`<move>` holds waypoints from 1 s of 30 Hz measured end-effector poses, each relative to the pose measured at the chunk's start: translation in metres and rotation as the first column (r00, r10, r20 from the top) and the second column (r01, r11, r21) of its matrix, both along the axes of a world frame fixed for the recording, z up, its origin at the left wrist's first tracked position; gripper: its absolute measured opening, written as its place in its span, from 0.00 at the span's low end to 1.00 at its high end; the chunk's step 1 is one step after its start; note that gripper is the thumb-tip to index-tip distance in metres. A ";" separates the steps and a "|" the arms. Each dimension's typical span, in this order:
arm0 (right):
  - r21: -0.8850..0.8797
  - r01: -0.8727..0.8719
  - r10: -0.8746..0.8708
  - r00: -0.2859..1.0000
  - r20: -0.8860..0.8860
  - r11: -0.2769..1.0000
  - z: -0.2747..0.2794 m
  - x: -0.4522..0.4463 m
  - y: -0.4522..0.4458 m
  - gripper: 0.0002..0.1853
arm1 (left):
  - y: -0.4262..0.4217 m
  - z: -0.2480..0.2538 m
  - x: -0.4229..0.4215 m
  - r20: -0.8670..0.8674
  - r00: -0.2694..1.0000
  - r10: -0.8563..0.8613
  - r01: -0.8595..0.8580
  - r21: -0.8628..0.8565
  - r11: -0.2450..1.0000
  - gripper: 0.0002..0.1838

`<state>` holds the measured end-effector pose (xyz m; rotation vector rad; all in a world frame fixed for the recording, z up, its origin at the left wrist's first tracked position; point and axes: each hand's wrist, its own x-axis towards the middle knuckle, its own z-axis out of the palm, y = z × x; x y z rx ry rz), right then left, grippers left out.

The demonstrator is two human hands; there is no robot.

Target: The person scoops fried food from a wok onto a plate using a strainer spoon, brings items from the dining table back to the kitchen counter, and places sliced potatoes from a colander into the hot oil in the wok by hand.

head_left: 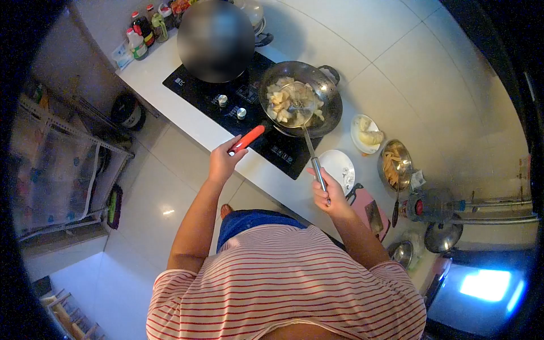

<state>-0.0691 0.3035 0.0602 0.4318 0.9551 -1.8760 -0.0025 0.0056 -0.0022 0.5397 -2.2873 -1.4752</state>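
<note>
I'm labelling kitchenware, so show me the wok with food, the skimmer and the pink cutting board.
Wok (330, 106), head view: bare inner wall.
Skimmer (310, 144), head view: metal shaft.
Pink cutting board (363, 198), head view: bare surface.

1. I have room between the left hand (225, 162) and right hand (330, 195), over the hob (283, 160).
2. Ahead of both, the wok (331, 106) blocks me.
3. A white plate (336, 163) crowds the right hand.

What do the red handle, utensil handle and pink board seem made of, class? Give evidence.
Red handle in the left hand: probably smooth plastic, by its even colour. Utensil handle in the right hand: polished metal, likely steel, by its silvery shine. Pink board: perhaps matte plastic; no visible grain.
</note>
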 end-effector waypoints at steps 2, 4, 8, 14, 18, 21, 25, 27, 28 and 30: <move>0.076 -0.038 0.046 0.994 -0.101 0.996 -0.004 -0.002 -0.011 0.19 | 0.000 -0.001 -0.001 -0.012 1.000 0.002 -0.002 -0.011 1.000 0.25; 0.220 -0.041 0.091 0.971 -0.222 0.975 -0.006 -0.005 -0.021 0.18 | 0.000 -0.001 -0.001 -0.013 1.000 0.003 -0.003 -0.008 1.000 0.25; 0.469 0.060 0.167 0.888 -0.428 0.881 -0.014 -0.022 -0.032 0.15 | 0.001 0.001 0.000 -0.015 1.000 0.007 -0.007 -0.024 1.000 0.25; 0.673 0.165 0.426 0.660 -0.619 0.721 -0.024 -0.055 -0.022 0.13 | 0.001 0.000 -0.001 -0.020 1.000 0.003 -0.004 -0.020 1.000 0.24; 0.803 0.335 0.581 0.561 -0.590 0.492 -0.016 -0.063 -0.016 0.14 | 0.001 0.003 0.000 -0.015 1.000 0.000 -0.001 -0.022 1.000 0.25; 0.799 0.380 0.616 0.509 -0.601 0.466 -0.017 -0.072 -0.003 0.14 | 0.002 0.005 0.001 -0.011 1.000 0.006 -0.006 -0.024 1.000 0.25; 0.751 0.501 0.672 0.378 -0.637 0.430 -0.018 -0.080 0.014 0.13 | 0.001 0.001 -0.001 -0.018 1.000 0.009 -0.010 -0.020 1.000 0.24; 0.755 0.508 0.642 0.424 -0.639 0.415 -0.016 -0.082 0.021 0.12 | 0.001 -0.001 -0.001 -0.021 1.000 0.007 -0.008 -0.019 1.000 0.24; 0.740 0.527 0.620 0.429 -0.657 0.419 -0.014 -0.082 0.022 0.12 | 0.001 -0.001 -0.001 -0.023 1.000 0.005 -0.006 -0.019 1.000 0.24; 0.692 0.580 0.624 0.364 -0.692 0.429 -0.020 -0.088 0.029 0.12 | 0.001 -0.002 -0.001 -0.030 1.000 0.003 -0.004 -0.021 1.000 0.24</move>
